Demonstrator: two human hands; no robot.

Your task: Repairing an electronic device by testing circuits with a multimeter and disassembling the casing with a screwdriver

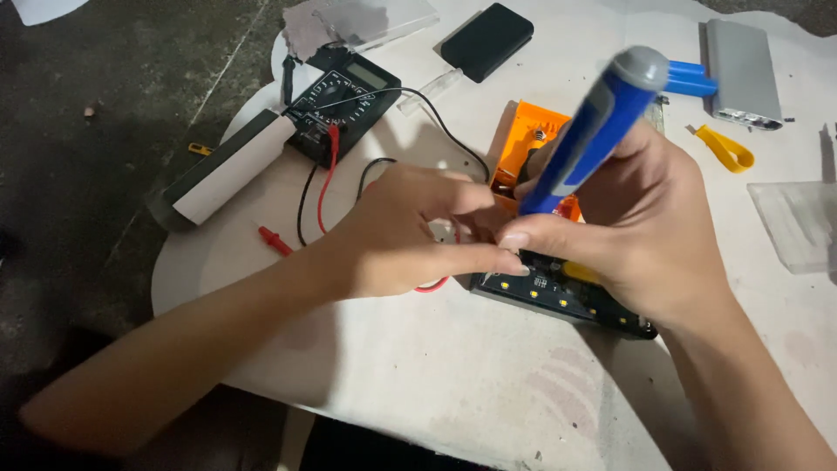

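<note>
Your right hand [641,231] sits right of centre, fingers wrapped around a blue and grey soldering iron [593,131] that tilts from the top of the frame down to the middle, thumb stretched left along its lower end. Your left hand [410,231] reaches in from the lower left, fingers pinched narrow; what they grip is hidden. Both hands meet over a black circuit board [558,296] with small yellow dots, lying just right of centre on the pale worktop [436,375]. An orange casing [527,139] stands just behind the hands. At upper left lies a black multimeter [344,96] with red and black leads, and a black box [486,39] is above it. At upper right are a grey metal case [741,74] and a yellow tool [725,148]. The worktop's curved edge runs down the left; open room lies bottom centre.
</note>
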